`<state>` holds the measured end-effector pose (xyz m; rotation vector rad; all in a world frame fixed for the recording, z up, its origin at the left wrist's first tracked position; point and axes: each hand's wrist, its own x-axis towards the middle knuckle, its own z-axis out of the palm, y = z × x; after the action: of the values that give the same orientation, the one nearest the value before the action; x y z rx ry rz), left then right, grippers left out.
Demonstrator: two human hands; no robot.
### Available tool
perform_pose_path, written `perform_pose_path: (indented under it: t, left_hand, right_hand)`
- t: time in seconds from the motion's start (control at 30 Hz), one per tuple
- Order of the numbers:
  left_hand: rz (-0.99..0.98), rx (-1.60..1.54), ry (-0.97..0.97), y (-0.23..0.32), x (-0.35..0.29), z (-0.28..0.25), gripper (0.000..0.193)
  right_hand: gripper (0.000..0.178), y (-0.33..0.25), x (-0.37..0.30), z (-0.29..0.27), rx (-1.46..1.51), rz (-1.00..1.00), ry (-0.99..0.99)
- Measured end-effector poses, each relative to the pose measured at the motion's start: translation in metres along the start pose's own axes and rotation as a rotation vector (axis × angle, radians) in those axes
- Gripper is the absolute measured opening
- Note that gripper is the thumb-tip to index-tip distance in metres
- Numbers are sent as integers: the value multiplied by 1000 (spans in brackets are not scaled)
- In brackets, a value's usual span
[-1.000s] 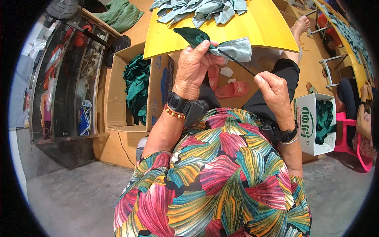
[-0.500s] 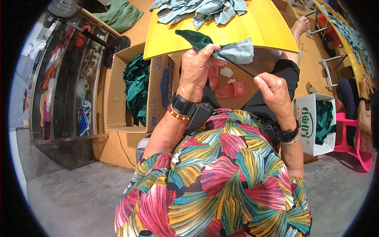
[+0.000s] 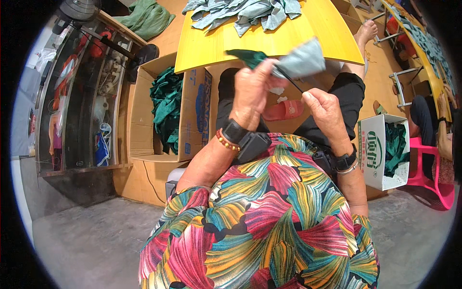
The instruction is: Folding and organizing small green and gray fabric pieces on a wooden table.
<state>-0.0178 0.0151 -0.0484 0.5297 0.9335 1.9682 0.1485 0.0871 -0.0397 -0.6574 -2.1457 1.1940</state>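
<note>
My left hand is closed on a small fabric piece, held up just off the table's near edge. One end of the piece is dark green velvet, pointing left. Its other end is a pale grey-green cloth part, spread to the right and blurred by motion. A thin dark rod runs from the fabric down to my right hand, whose thumb and fingers pinch its lower end. Where the rod enters the fabric is hidden behind my left fingers.
Pale grey-green cloth pieces lie on the yellow table. To the left stands a cardboard box of green velvet; to the right, a white box with more velvet. Beyond are a pink chair, a shelf and another person's arm.
My left hand has moved to the right with the fabric piece, toward my right hand. The pale end has swung upward and right. My right hand has shifted slightly left.
</note>
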Motion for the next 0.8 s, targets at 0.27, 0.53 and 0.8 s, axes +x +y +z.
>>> perform_pose_path:
  t: [0.27,0.53,0.8]
  left_hand:
    - [-6,-228,-19,-9,0,10,20]
    - [-7,-148,-38,1,5,-19,23]
    - [19,-113,-33,2,5,-19,24]
  right_hand:
    - [25,-2,7,-1,234,118,-57]
    - [24,-2,-5,-15,-17,34,-63]
    - [24,-2,-6,-16,-227,-40,-35]
